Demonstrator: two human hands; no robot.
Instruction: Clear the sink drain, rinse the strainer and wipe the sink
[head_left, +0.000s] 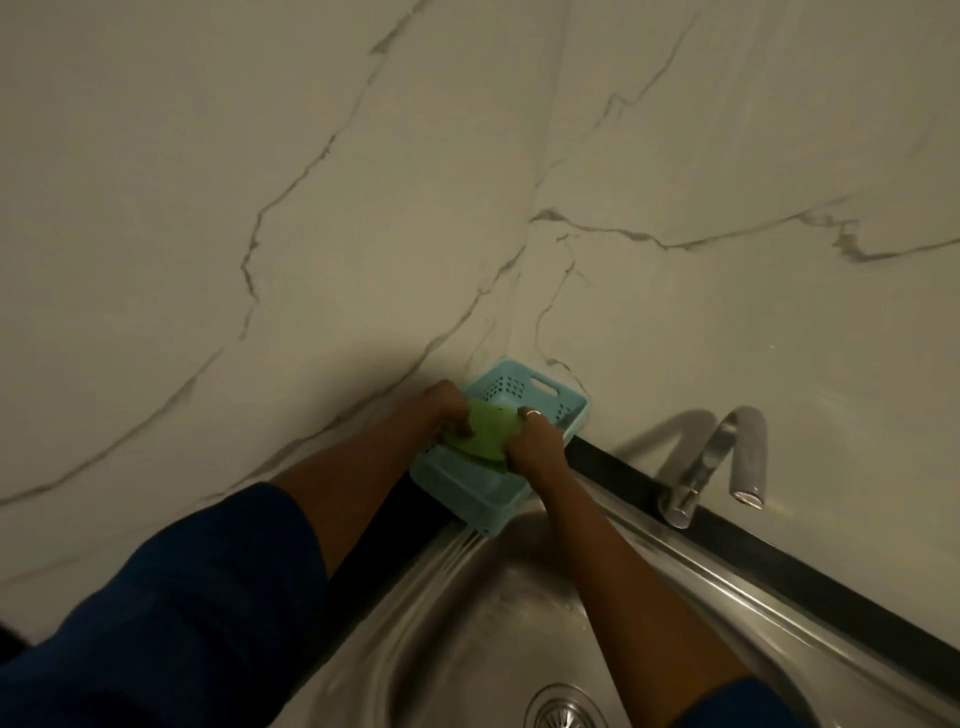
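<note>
Marble-look wall (363, 182) fills the head view above a steel sink (467, 623). Green cloth (485, 434) is held over a blue basket (519, 400) at the sink's back corner, pinched by left hand (441, 410) & right hand (535, 441), fingers curled tight on it. Strainer (566, 709) is seated in the drain, bottom edge. Tap (727, 457) is seen at right.

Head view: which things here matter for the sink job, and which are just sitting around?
In the job:
green cloth, held by left hand and right hand
sink
drain strainer
faucet, no water visible

Just there:
blue basket
marble wall
</note>
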